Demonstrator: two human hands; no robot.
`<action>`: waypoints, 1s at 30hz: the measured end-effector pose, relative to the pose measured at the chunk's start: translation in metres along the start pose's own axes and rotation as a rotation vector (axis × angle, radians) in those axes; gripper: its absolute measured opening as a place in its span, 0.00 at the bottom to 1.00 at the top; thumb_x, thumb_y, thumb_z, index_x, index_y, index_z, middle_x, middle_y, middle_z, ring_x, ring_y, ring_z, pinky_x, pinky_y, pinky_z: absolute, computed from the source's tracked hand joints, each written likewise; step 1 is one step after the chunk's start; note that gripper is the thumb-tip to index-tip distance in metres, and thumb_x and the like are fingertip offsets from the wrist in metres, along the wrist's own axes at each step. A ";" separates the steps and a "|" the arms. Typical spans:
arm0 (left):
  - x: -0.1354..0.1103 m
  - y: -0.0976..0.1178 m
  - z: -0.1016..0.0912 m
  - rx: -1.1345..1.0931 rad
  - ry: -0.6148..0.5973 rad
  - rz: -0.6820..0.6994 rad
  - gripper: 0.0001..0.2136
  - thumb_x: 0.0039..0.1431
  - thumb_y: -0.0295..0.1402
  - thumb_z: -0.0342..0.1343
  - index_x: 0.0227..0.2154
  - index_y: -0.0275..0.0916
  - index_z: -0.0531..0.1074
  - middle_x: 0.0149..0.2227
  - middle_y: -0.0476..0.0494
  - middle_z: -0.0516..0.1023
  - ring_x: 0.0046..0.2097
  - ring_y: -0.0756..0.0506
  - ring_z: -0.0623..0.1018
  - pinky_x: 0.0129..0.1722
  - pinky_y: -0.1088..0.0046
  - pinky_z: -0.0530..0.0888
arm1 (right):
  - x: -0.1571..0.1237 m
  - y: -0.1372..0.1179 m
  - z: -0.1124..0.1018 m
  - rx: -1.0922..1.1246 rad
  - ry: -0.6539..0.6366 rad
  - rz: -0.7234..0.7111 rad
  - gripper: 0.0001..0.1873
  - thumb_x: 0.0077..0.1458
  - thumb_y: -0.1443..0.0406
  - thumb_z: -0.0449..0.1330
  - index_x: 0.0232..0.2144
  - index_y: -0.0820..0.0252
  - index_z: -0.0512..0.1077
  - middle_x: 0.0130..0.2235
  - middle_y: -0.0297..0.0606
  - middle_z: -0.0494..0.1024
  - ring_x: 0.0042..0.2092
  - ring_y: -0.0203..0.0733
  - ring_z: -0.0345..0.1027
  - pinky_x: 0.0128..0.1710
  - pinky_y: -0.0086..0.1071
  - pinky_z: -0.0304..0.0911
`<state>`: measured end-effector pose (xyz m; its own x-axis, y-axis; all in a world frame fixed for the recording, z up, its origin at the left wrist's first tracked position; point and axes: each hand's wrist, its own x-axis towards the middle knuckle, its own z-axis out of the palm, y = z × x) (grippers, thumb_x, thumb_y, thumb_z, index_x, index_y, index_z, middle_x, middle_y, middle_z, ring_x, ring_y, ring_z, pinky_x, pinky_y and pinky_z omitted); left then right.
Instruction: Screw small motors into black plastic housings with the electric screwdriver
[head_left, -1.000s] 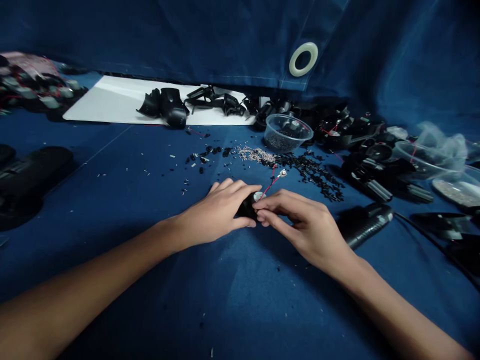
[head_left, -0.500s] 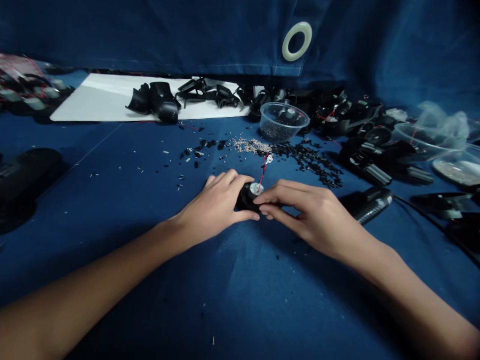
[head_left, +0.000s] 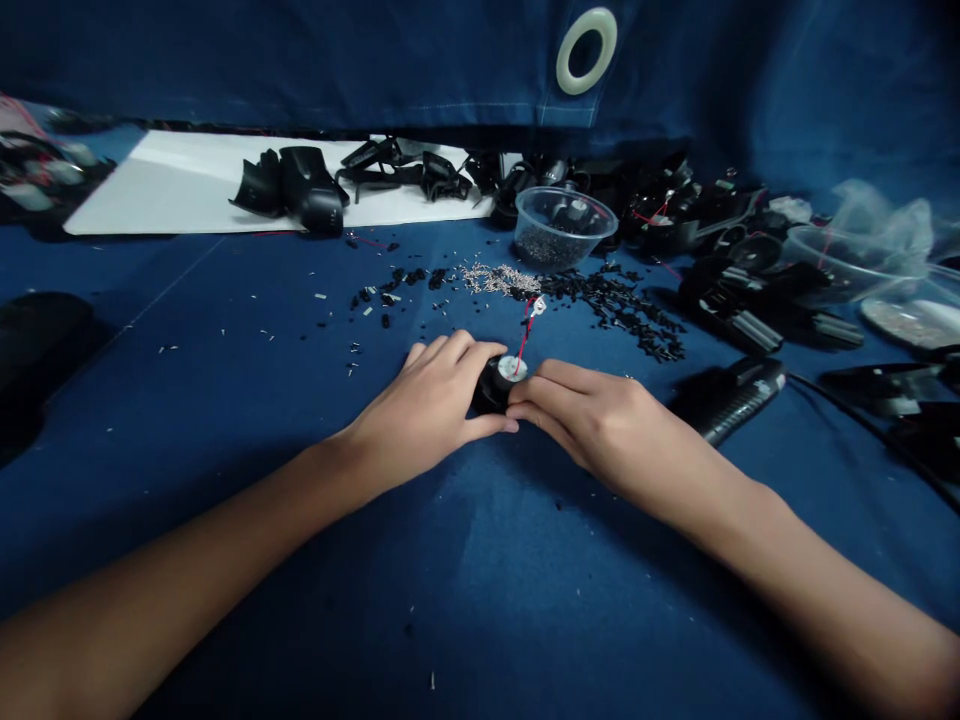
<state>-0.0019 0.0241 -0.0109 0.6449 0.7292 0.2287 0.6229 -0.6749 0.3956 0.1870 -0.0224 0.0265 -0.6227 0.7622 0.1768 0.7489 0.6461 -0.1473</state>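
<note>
Left hand: the left hand (head_left: pixel 424 410) is clamped on the left side of the black housing (head_left: pixel 487 390), fingers curled over its top and thumb along its near edge.
Right hand: the right hand (head_left: pixel 600 425) is against the housing's right side, its fingertips (head_left: pixel 517 392) pressing in just below the white disc (head_left: pixel 512 368); the two hands are together on the housing.
Housing: it sits on the blue tarp (head_left: pixel 225 570) between both hands, with the disc facing up.
Wire: a red wire (head_left: pixel 520 345) rises from the disc, away from the person, ending in a small metal terminal (head_left: pixel 537 307).
Beyond the housing: silver pieces (head_left: pixel 499 279), black bits (head_left: pixel 615 305) and a plastic bowl (head_left: pixel 562 228) of dark granules lie in line ahead.
Right of the housing: a ribbed black handle (head_left: pixel 739 400) lies just past the right hand.
Far beyond the housing: black moulded parts (head_left: pixel 311 190) rest on a white board (head_left: pixel 165 180).
Nothing stands between the hands and the housing.
</note>
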 end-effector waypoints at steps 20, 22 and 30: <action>-0.002 0.000 -0.001 -0.003 0.007 0.029 0.26 0.56 0.45 0.57 0.55 0.42 0.59 0.48 0.43 0.68 0.50 0.40 0.68 0.49 0.62 0.63 | 0.002 -0.010 0.002 0.103 -0.031 0.161 0.09 0.63 0.67 0.48 0.36 0.63 0.68 0.36 0.40 0.71 0.35 0.38 0.67 0.36 0.33 0.62; -0.002 0.000 -0.001 -0.003 0.010 0.026 0.26 0.56 0.44 0.57 0.55 0.42 0.59 0.48 0.43 0.68 0.50 0.40 0.68 0.49 0.62 0.63 | 0.002 -0.011 0.004 0.116 -0.009 0.176 0.08 0.63 0.67 0.49 0.36 0.62 0.67 0.37 0.40 0.71 0.35 0.38 0.67 0.36 0.33 0.62; -0.002 -0.001 -0.001 0.011 0.006 0.034 0.26 0.56 0.42 0.58 0.55 0.41 0.58 0.49 0.42 0.67 0.51 0.40 0.67 0.49 0.62 0.64 | 0.003 -0.012 0.005 0.084 0.022 0.169 0.07 0.62 0.67 0.50 0.36 0.64 0.66 0.36 0.40 0.69 0.34 0.37 0.65 0.34 0.31 0.62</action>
<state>-0.0044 0.0231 -0.0113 0.6632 0.7066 0.2468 0.6058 -0.7004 0.3774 0.1749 -0.0275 0.0237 -0.4842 0.8595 0.1636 0.8202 0.5110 -0.2572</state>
